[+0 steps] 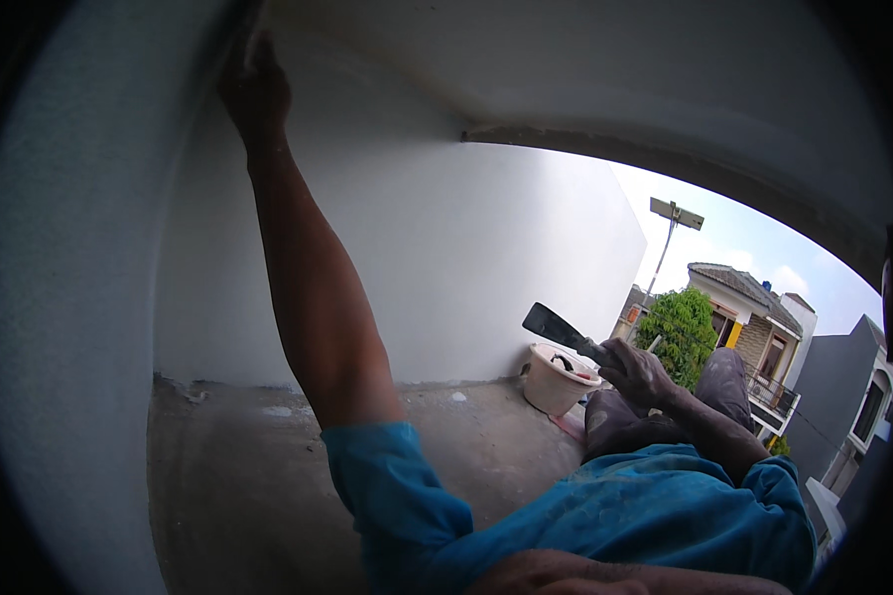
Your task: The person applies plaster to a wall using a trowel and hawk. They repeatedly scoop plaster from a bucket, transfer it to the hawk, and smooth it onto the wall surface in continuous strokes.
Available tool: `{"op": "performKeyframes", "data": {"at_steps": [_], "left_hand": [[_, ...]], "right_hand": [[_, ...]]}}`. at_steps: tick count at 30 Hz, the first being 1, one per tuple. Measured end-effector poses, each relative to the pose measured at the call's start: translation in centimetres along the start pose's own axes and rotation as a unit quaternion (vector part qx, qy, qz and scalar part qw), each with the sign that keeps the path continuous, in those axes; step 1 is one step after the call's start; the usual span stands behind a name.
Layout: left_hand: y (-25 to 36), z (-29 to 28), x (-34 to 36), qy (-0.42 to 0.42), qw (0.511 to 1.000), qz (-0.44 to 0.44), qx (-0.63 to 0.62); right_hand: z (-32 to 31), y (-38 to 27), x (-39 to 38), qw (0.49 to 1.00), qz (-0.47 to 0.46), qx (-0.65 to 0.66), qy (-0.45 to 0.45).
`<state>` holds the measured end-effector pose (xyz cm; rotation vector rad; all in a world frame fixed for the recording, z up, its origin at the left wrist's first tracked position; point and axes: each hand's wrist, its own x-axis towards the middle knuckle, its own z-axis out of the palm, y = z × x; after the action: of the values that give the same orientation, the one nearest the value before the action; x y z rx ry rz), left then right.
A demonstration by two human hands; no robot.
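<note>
Two hands, well apart. Right hand (633, 372) holds a putty knife (558, 329) low right, dark blade angled up-left above the white bucket (556, 382). Left hand (256, 84) presses high at wall-ceiling corner (298, 45), grip unreadable, far from knife.

A flat, dark-bladed putty knife (556, 327) is held by its handle, blade tilted up and to the left, just above a white bucket (556, 382) standing on the concrete floor by the white wall.

White walls (446, 238), bare concrete floor (248, 476), houses (754, 317) under bright sky (754, 238)
</note>
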<state>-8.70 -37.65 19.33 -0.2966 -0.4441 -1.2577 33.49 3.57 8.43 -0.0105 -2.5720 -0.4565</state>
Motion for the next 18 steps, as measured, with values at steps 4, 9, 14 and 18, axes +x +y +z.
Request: {"op": "performKeyframes", "data": {"at_steps": [4,9,14,18], "left_hand": [[2.0,0.6,-1.7,-0.023,0.996,-0.035,-0.082],[2.6,1.5,-4.2,-0.047,0.994,-0.072,-0.068],[4.3,2.9,-7.0,-0.083,0.990,-0.083,-0.081],[6.1,2.3,-8.8,-0.081,0.994,-0.043,-0.067]], "right_hand": [[-0.2,-0.5,0.1,1.000,0.007,-0.005,0.004],[-0.7,-1.3,0.1,0.997,0.064,0.007,-0.032],[-0.5,-1.1,0.0,0.998,0.051,0.022,-0.022],[-1.1,-1.4,0.7,0.998,0.053,0.009,-0.025]]}}
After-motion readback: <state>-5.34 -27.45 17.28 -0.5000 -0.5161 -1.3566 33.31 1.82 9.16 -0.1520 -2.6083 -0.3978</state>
